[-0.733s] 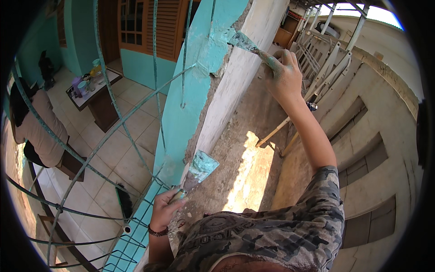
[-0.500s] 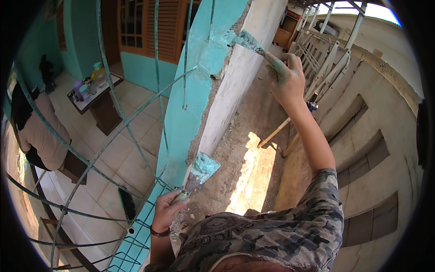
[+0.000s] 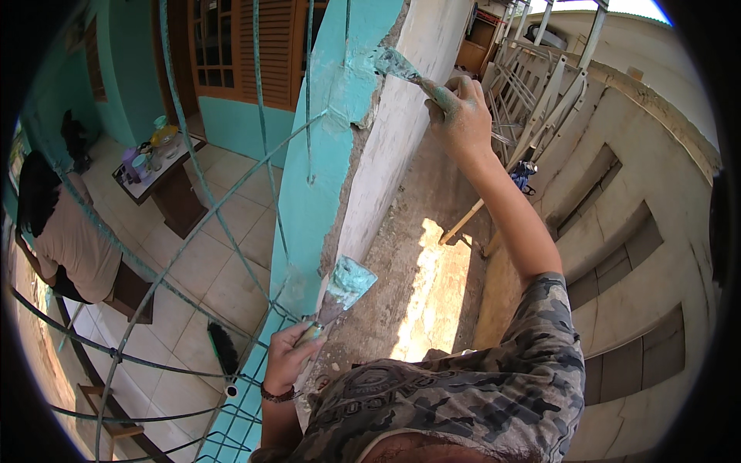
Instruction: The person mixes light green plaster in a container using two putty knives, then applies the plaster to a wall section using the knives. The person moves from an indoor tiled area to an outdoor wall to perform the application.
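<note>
My right hand point(image 3: 461, 116), smeared with turquoise paste, is closed round the handle of a putty knife point(image 3: 401, 68). That knife's blade lies against the upper part of the turquoise wall face point(image 3: 315, 162), by its broken edge. Lower down, my left hand point(image 3: 289, 353) grips a second scraper point(image 3: 333, 305) by its handle. A lump of turquoise paste point(image 3: 351, 279) sits on that scraper's wide blade, held beside the pale side point(image 3: 397, 127) of the same wall. Along the corner, rough grey mortar point(image 3: 340, 208) shows between the turquoise and pale faces.
Curved metal bars point(image 3: 220, 207) stand close on my left. Beyond them are a seated person point(image 3: 73, 239), a small table point(image 3: 166, 166) with cups and containers, and a black brush point(image 3: 221, 351). White metal frames point(image 3: 540, 100) and a bamboo pole point(image 3: 463, 222) lean by the right-hand wall point(image 3: 656, 193).
My right hand and its putty knife have shifted slightly left along the wall. The left hand keeps its paste-loaded scraper in nearly the same place. The seated person's head has come further into view.
</note>
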Motion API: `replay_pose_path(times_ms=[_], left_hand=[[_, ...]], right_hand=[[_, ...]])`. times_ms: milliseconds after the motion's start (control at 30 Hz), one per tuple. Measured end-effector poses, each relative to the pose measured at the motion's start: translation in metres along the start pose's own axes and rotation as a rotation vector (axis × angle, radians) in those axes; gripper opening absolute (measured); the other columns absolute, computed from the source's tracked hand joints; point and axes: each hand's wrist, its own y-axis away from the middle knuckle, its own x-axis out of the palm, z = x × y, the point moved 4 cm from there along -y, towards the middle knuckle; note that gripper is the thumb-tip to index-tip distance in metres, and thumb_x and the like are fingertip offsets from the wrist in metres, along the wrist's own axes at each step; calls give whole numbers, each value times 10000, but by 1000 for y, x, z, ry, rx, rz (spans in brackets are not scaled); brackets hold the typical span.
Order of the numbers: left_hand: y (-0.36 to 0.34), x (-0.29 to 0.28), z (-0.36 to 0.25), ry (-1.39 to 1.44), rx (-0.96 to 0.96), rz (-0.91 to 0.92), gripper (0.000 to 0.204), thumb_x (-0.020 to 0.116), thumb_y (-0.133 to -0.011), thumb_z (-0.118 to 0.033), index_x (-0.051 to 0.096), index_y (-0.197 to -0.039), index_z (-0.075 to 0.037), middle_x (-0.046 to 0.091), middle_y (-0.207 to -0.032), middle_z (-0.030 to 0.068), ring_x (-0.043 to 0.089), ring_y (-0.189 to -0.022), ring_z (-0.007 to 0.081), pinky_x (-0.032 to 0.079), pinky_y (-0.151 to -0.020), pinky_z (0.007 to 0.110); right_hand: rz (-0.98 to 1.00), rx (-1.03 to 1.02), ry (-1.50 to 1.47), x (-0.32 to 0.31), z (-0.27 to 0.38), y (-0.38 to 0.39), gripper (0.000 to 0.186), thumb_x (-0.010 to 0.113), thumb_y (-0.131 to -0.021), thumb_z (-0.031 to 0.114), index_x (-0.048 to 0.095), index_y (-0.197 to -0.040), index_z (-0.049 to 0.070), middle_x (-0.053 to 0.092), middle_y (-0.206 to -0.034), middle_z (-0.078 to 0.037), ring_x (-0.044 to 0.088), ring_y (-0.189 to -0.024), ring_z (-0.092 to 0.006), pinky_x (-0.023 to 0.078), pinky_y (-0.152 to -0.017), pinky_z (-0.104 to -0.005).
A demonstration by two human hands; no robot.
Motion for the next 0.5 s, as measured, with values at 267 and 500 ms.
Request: replay_pose_path(times_ms=[267,500], left_hand=[[9,-7,14,-20,31,-10,271,658,-787,3,627,-1045,82,614,-718,25,519,-571,68,355,-491,211],[19,-5,11,-47,35,-21,285,666,-786,-7,627,-1052,88,609,-718,24,510,-563,69,355,-494,213]], right_hand=[[-94,-6,37,-9,17,-10,320,667,-701,60,720,-983,201,543,-855,-54,545,-845,-243,503,-661,-358],[-53,-151,55,0,-8,-29,294,669,-699,62,728,-943,216,580,-867,1,551,-861,-223,480,-719,-357]])
